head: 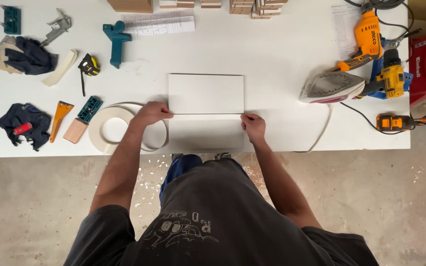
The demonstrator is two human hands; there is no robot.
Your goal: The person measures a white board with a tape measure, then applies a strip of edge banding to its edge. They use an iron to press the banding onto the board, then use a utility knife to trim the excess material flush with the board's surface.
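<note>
Left hand (150,113) and right hand (253,126) fingers pinch the white strip (205,116) along the panel (205,93) edge btw. them; uneven pull could shift the strip off the edge.

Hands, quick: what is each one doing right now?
Left hand: fingers pinched on the left end of the white edge strip.
Right hand: fingers pinched on its right end.
</note>
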